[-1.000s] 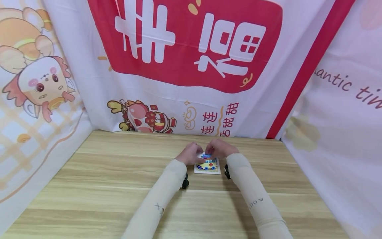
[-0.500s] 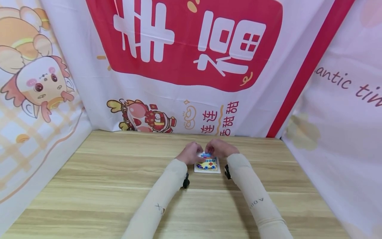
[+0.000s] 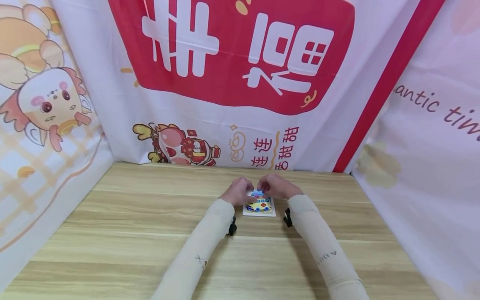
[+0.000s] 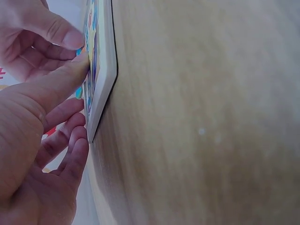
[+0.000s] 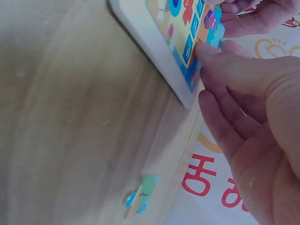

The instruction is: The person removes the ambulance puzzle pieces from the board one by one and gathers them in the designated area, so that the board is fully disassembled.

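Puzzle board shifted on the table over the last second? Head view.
No, not visibly. The puzzle board keeps its place relative to the back edge of the table; the whole view drifts slightly.

I read 福, 连连 and 甜甜 on the back cloth [image 3: 198,109], "antic tim" on the right cloth [image 3: 420,166]. My board [image 3: 258,208] bears a red cross [image 3: 263,204].

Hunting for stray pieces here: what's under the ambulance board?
The ambulance board lies on the wooden table. A small loose piece lies apart from it. Anything beneath the board is covered, so I can't rule out another piece.
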`<act>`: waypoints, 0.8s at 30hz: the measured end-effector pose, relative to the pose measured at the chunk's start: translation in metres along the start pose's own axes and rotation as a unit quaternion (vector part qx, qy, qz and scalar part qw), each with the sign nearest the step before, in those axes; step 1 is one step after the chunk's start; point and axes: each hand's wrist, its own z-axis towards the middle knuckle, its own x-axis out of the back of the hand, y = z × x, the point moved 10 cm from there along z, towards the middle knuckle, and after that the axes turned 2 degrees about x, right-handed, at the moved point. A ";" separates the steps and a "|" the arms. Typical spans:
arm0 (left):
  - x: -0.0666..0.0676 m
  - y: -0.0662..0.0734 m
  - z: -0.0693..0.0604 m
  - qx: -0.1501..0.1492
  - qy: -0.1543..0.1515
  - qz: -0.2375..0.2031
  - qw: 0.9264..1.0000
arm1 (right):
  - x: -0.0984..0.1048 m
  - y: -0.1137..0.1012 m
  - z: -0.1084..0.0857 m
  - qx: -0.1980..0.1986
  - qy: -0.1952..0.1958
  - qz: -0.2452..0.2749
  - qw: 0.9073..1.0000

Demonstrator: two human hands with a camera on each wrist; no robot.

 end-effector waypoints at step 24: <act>-0.001 0.000 -0.001 0.007 0.003 0.001 1.000 | 0.022 0.009 -0.021 -0.003 0.080 0.038 0.996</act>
